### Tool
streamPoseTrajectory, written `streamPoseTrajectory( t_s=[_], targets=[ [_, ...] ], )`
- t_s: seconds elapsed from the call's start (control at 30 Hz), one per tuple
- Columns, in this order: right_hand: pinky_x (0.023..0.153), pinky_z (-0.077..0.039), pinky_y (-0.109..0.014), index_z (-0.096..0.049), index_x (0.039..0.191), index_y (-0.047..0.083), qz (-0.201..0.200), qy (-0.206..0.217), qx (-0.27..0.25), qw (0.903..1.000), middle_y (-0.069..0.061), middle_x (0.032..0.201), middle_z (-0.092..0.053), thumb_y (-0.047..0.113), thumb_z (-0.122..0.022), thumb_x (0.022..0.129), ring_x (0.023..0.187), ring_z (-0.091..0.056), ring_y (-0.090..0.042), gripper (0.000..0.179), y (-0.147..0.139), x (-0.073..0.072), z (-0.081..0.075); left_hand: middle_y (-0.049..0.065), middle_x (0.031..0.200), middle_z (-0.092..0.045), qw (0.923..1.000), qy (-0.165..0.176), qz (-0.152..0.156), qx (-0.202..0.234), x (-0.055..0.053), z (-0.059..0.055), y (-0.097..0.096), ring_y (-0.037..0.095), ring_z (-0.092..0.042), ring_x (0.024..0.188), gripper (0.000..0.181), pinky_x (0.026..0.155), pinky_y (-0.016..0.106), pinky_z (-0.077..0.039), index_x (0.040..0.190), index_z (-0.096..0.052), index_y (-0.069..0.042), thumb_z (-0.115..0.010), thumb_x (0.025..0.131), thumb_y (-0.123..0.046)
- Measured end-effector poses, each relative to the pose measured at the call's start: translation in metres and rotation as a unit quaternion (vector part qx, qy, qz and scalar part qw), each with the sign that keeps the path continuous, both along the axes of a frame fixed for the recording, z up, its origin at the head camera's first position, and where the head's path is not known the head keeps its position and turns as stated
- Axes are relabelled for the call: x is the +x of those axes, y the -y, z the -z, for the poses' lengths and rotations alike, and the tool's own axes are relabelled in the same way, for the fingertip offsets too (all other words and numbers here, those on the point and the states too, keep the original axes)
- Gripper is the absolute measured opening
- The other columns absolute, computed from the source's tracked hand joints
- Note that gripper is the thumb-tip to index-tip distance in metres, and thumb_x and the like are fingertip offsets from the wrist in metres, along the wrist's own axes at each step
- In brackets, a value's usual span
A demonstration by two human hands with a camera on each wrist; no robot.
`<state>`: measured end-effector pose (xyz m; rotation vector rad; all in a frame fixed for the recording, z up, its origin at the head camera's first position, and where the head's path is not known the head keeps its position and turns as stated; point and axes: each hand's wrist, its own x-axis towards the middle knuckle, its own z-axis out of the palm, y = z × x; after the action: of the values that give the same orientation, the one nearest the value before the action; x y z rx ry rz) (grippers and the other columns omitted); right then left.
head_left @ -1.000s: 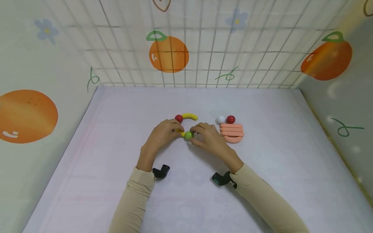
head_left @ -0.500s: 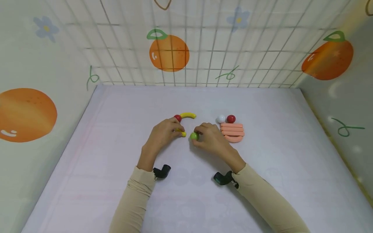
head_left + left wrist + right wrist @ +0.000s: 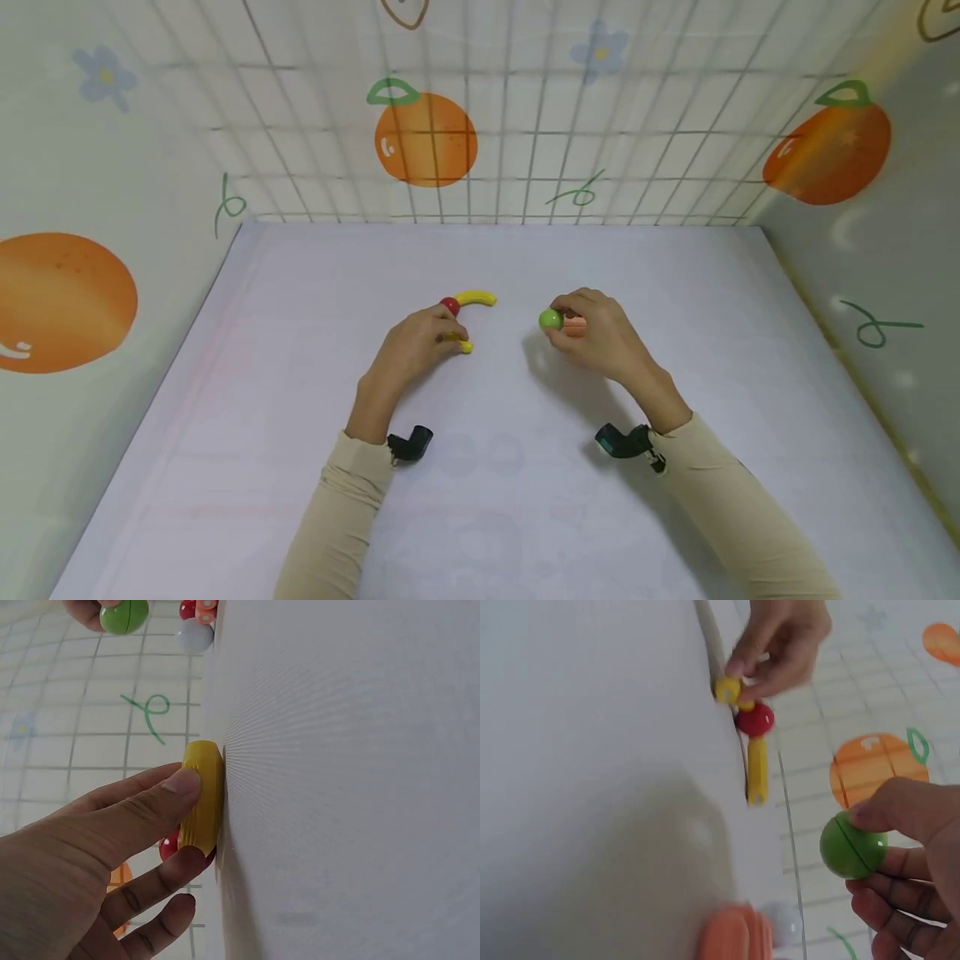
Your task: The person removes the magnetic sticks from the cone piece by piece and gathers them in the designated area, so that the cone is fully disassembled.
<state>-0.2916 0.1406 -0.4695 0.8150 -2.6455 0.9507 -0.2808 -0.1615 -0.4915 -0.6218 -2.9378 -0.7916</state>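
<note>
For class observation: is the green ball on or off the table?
Off: the right hand holds the ball up, their shadow lying apart.

Green ball with a dark line; yellow toy and yellow banana; salmon-pink sausages; pale lilac worktop.

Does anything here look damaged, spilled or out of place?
Nothing looks spilled. The one oddity is the green ball in the right hand: a thin dark line runs across it in both wrist views. It may be just a seam; I can't tell whether it is a crack.
</note>
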Motion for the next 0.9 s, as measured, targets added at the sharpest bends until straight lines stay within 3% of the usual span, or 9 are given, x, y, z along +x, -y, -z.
streamPoseTrajectory(
  t_s=[0.2,0.9],
  targets=[
    [0.087,-0.047,-0.047,-0.070,0.109,0.003,0.019,0.025,-0.017,0.9994,-0.006,0.101,-0.065,0.012,-0.078,0.086,0.095,-0.061,-0.029,0.026,-0.023,-0.008,-0.001,-0.007,0.104,-0.063,1.0000,0.000,-0.001,0.009,0.002,0.001,0.001,0.015,-0.058,0.100,0.012,0.091,0.037,-0.048,0.099,-0.080,-0.019,-0.080,0.087,-0.020],
    [0.079,-0.042,-0.045,-0.067,0.117,0.000,0.092,0.023,-0.005,0.9955,-0.014,0.107,-0.063,0.016,-0.075,0.090,0.101,-0.058,-0.033,0.032,-0.068,-0.031,0.008,-0.007,0.106,-0.063,0.9998,-0.001,-0.003,0.019,0.002,0.001,-0.001,0.016,-0.059,0.102,0.011,0.092,0.037,-0.048,0.099,-0.080,-0.018,-0.079,0.088,-0.017]
  ],
)
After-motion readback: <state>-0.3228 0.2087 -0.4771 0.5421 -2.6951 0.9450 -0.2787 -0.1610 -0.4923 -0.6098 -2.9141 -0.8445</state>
